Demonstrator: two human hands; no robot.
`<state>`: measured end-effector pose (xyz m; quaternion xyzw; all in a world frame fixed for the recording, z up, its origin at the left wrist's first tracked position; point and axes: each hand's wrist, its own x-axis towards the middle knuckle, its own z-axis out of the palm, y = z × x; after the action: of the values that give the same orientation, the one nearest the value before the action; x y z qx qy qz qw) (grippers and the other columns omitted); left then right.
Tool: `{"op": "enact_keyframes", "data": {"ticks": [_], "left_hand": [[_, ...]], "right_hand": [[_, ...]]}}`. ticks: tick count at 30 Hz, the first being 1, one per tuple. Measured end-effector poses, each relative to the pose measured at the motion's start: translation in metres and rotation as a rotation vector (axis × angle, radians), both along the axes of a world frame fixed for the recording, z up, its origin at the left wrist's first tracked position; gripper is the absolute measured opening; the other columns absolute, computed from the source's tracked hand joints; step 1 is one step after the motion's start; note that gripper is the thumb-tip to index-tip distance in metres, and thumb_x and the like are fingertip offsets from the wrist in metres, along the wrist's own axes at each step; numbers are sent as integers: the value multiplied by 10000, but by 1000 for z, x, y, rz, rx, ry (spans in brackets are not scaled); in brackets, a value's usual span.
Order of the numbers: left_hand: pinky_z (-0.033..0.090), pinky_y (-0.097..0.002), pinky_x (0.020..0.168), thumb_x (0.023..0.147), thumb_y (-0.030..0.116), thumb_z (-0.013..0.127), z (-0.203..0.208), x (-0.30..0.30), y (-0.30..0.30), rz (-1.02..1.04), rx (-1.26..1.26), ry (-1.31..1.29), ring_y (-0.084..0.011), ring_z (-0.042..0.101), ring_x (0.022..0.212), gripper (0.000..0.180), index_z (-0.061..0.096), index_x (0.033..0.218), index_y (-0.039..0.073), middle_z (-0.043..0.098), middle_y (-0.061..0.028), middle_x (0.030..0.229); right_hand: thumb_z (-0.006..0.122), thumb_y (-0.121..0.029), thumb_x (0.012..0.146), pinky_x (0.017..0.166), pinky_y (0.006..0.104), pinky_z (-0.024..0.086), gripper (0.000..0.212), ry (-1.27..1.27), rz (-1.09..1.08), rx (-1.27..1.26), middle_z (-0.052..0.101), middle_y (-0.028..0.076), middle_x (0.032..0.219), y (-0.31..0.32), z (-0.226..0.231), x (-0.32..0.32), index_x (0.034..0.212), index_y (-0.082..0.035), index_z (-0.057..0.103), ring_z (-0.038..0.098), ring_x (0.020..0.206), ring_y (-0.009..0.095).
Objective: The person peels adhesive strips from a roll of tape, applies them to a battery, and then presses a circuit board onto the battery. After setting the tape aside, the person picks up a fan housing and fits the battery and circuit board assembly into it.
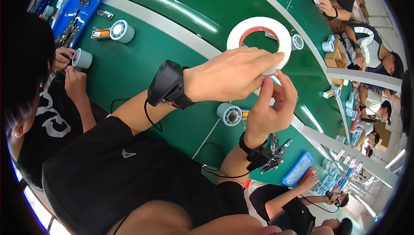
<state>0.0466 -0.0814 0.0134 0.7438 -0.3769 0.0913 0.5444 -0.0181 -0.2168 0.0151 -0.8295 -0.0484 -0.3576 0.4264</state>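
Observation:
A large white roll of tape (pixel 259 24) with a red inner core is held up above the green workbench (pixel 142 69). My left hand (pixel 226 77) grips its lower rim from the left, knuckles up, with a black device strapped on the wrist. My right hand (pixel 271 105) comes up from below, and its thumb and fingers pinch at the roll's lower right edge where the tape end lies. A small grey tape spool (pixel 229 114) lies on the bench just under my hands.
A co-worker on the left handles another grey spool (pixel 82 58). A blue tray (pixel 77 13) of dark metal parts and a further spool (pixel 121 31) sit at the far left. Metal parts (pixel 276 153) and a blue bin (pixel 298 169) lie lower right. Several people work along the right side.

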Motion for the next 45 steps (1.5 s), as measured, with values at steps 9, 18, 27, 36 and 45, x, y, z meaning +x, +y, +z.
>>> {"op": "enact_keyframes", "data": {"ticks": [9, 18, 27, 36, 45], "left_hand": [[526, -456, 845, 869, 91, 669, 3, 2, 8, 37, 116, 3, -371, 644, 979, 511, 544, 1361, 35, 670, -158, 1128], [530, -438, 813, 883, 119, 664, 3, -1, 15, 86, 227, -45, -336, 652, 954, 412, 608, 1289, 72, 683, -129, 1134], [516, -458, 861, 878, 108, 673, 12, -1, 25, 74, 208, 64, -355, 654, 965, 487, 561, 1352, 84, 684, -142, 1143], [517, -474, 849, 904, 89, 651, 13, 1, 41, -87, 205, 154, -389, 653, 992, 468, 541, 1356, 38, 678, -184, 1138], [519, -450, 860, 986, 144, 561, 8, 21, 81, -115, 177, 394, -372, 673, 960, 398, 527, 1359, 10, 685, -191, 1125]], "right_hand": [[730, 96, 830, 611, 219, 491, 323, 198, 146, 529, 675, 101, 978, -10, 9, 6, 1122, 29, 610, 611, 689, 98], [693, 59, 865, 544, 204, 436, 309, 196, 16, 591, 653, 88, 970, -54, -6, 10, 1161, 33, 611, 594, 707, 96], [696, 101, 831, 611, 229, 515, 282, 102, 55, -46, 647, 144, 1097, 1, 4, 11, 1100, 21, 660, 649, 807, 148], [725, 123, 805, 640, 235, 534, 198, 89, 248, 222, 671, 171, 1067, -1, -8, 9, 972, 34, 668, 647, 782, 141], [702, 127, 846, 594, 202, 487, 465, 253, 426, 384, 687, 183, 995, 29, 7, 43, 1237, 7, 480, 621, 731, 105]]}}
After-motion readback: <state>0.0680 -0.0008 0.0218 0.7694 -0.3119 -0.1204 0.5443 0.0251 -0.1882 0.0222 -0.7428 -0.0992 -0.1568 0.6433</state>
